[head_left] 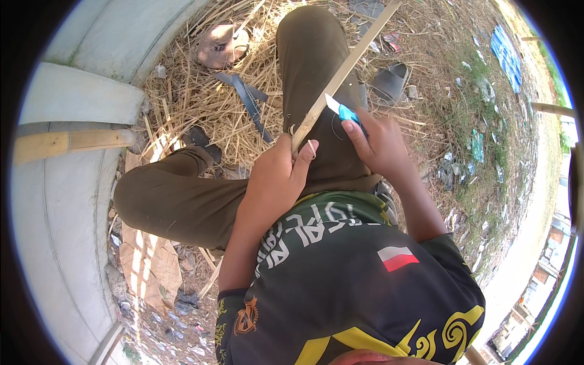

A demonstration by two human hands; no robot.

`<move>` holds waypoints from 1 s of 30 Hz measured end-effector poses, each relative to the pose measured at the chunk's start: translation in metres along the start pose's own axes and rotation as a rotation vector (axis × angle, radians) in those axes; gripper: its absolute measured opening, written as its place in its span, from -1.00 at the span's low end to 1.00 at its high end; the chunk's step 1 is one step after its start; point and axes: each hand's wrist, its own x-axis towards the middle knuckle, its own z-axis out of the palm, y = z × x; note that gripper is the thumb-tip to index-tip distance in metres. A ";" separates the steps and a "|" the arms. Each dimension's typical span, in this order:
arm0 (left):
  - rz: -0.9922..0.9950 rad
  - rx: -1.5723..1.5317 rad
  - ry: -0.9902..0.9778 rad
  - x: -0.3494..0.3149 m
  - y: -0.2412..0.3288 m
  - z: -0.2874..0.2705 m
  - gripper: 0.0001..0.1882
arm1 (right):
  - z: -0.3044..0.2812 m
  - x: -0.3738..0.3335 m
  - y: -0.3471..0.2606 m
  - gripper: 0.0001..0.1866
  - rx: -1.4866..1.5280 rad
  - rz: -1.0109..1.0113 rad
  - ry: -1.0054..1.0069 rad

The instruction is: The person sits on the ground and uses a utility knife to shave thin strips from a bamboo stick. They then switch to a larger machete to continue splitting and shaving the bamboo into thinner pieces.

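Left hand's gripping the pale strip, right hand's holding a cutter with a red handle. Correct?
Not quite: the head view shows the cutter in the right hand has a blue handle, not red. The left hand does grip the pale strip.

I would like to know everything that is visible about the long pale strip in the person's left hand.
The pale strip is narrow, fairly straight and light yellowish-brown; it looks like bamboo or wood. Its near part looks rougher and unevenly coloured. The left hand grips the near end. It slants up to the right, over the brown trouser leg, and reaches the picture's top edge. A blue-handled knife in the right hand has its blade beside it; whether they touch, I cannot tell.
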 end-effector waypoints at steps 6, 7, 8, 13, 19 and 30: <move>-0.017 -0.069 -0.105 0.018 0.000 0.006 -0.51 | 0.003 0.002 0.000 -0.47 -0.059 0.076 -0.100; -0.031 -0.063 -0.117 0.018 0.000 0.005 -0.51 | 0.003 0.003 -0.001 -0.47 -0.061 0.074 -0.116; -0.046 -0.058 -0.127 0.018 0.000 0.004 -0.51 | 0.003 0.004 -0.002 -0.46 -0.062 0.072 -0.132; -0.068 -0.006 -0.163 0.016 0.000 0.001 -0.55 | 0.010 0.003 0.000 -0.47 -0.168 0.029 -0.114; -0.042 0.169 -0.121 -0.016 -0.010 -0.005 -0.66 | 0.023 -0.005 -0.006 -0.50 -0.286 0.039 -0.021; -0.095 0.400 -0.058 -0.109 -0.047 -0.019 -0.71 | 0.022 -0.016 -0.014 -0.49 -0.299 0.080 0.061</move>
